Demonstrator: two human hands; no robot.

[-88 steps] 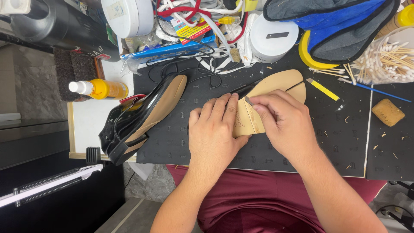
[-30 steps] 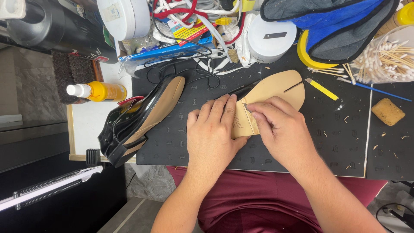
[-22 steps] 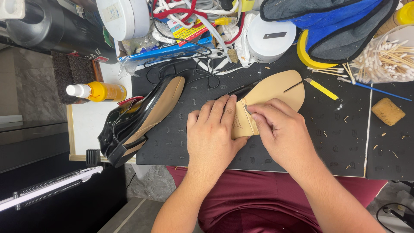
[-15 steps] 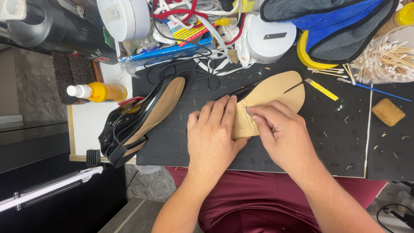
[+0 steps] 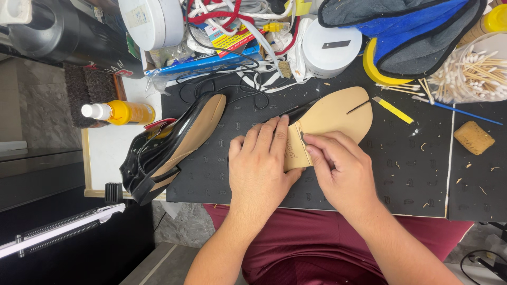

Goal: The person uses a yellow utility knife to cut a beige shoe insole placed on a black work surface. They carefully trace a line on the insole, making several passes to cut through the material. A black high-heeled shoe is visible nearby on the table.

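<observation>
At the bottom centre of the frame both forearms rise from a dark red lap, and the two hands meet on a tan insole (image 5: 332, 113) lying flat on the dark cutting mat (image 5: 412, 174) of the counter, just right of centre. The left hand (image 5: 261, 163) is spread palm down over the heel end, fingers together and extended, apparently pinning the piece so it cannot slide. The right hand (image 5: 340, 169) is curled beside it, thumb and forefinger pinched at the insole's edge; something thin may sit in that pinch, but it is too small to tell. Left of the hands a glossy black shoe (image 5: 163, 148) lies on its side, sole up, well clear. Farther up are a yellow bottle (image 5: 119, 112), a white round tub (image 5: 330, 47), tangled cables (image 5: 232, 26) and, at upper right, a container of cotton swabs (image 5: 472, 71).
</observation>
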